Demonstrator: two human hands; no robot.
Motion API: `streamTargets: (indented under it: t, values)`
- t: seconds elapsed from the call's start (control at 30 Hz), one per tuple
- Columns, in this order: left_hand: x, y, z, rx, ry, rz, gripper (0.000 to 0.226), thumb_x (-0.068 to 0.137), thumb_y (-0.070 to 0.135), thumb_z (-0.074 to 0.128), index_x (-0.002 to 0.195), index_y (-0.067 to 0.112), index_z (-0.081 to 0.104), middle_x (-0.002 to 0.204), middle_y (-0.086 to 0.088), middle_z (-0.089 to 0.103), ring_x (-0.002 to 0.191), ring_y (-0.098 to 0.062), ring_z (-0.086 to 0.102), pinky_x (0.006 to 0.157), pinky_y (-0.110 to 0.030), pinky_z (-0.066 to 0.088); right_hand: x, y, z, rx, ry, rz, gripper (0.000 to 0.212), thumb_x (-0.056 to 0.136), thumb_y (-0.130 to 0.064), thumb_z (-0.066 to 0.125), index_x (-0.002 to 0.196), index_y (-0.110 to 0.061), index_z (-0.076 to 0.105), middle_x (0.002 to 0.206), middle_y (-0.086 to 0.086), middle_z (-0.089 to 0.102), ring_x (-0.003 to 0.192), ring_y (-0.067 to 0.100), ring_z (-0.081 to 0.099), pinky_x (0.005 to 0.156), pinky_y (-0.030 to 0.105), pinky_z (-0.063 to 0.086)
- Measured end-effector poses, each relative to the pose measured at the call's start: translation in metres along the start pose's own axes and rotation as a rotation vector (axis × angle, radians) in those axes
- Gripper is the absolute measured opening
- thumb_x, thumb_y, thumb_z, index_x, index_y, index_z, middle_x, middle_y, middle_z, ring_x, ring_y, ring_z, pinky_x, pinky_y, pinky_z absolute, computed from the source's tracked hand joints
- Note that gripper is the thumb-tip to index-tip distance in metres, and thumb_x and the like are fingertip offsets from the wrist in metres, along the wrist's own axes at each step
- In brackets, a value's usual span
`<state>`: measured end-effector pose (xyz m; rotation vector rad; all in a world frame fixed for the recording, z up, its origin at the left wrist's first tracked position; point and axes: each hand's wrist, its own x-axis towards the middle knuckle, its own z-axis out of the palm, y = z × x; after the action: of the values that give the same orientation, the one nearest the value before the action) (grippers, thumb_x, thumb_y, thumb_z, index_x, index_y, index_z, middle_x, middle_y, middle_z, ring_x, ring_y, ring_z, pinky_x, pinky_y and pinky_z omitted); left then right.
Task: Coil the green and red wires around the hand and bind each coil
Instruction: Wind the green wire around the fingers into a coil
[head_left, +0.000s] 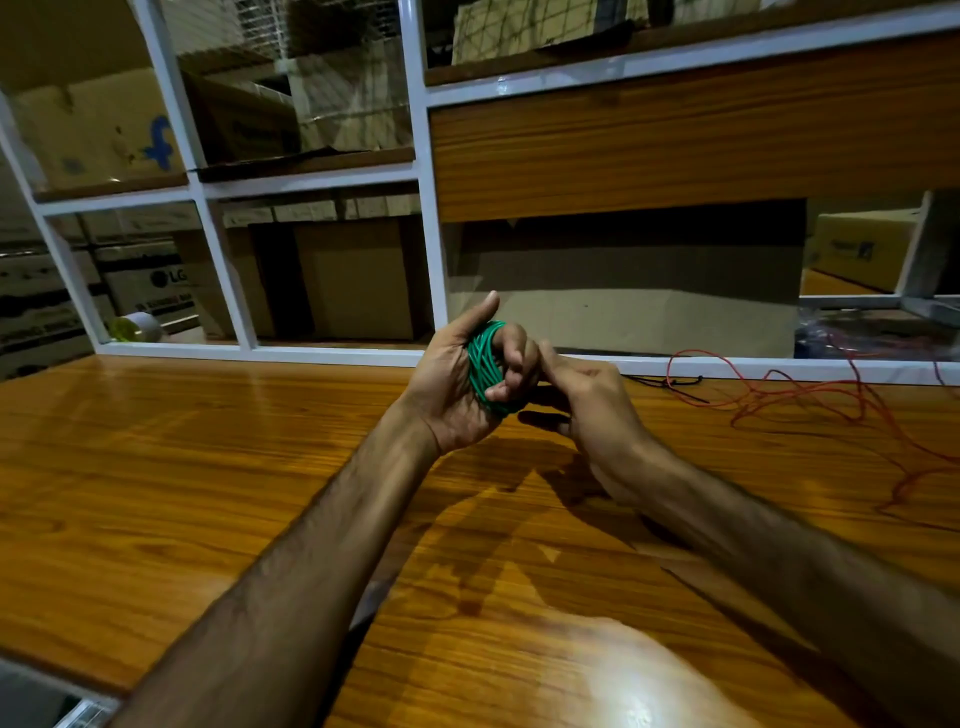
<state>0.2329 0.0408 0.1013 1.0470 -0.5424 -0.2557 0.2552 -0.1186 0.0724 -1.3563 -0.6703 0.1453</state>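
Green insulated wire coil (485, 366) wound around fingers of left hand (457, 374), held up over glossy orange-brown wooden tabletop (208, 467). Left thumb stuck up and clear of the coil, fingers curled in and clamped on the green loops, fingertips showing over the front of the bundle. Right hand (587, 400) just beside it, touching the coil side, fingers curled together; whether pinching a wire end or a tie: cannot tell, hidden behind the knuckles. Both forearms bare, reaching in from the near edge.

Thin red wire (810, 400) lying loose and uncoiled on the tabletop to the right, well apart from the hands, looping toward the right edge. Small black cable ties (675, 387) on the table near the far rail, between right hand and red wire.

White metal-framed shelving rack (426, 208) behind the table, brown cardboard boxes (358, 275) in its bays. Roll of pale tape (136, 327) on the lower left shelf.
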Motion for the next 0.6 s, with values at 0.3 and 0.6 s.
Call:
streamTargets:
  t: [0.3,0.6]
  values:
    - [-0.0052,0.0037,0.0076,0.037,-0.048,-0.039,0.080,0.114,0.045,0.019,0.061,0.003,0.062,0.054,-0.009,0.051,0.046,-0.015,0.045,0.049,-0.024,0.022,-0.0034,0.0026,0.0025,0.342,0.016,0.174,0.027,0.100,-0.026,0.060,0.118,-0.011,0.074,0.113,0.014,0.076,0.111,0.027,0.071,0.097,0.042,0.056]
    - [-0.0063,0.0045,0.0066,0.054,-0.132,-0.090,0.090,0.106,0.052,0.001,0.066,0.000,0.063,0.059,-0.012,0.049,0.050,-0.021,0.035,0.057,-0.033,0.021,-0.0001,0.0039,-0.0007,0.400,0.066,0.147,0.021,0.096,-0.009,0.064,0.113,-0.004,0.075,0.108,0.016,0.077,0.102,0.027,0.075,0.079,0.033,0.061]
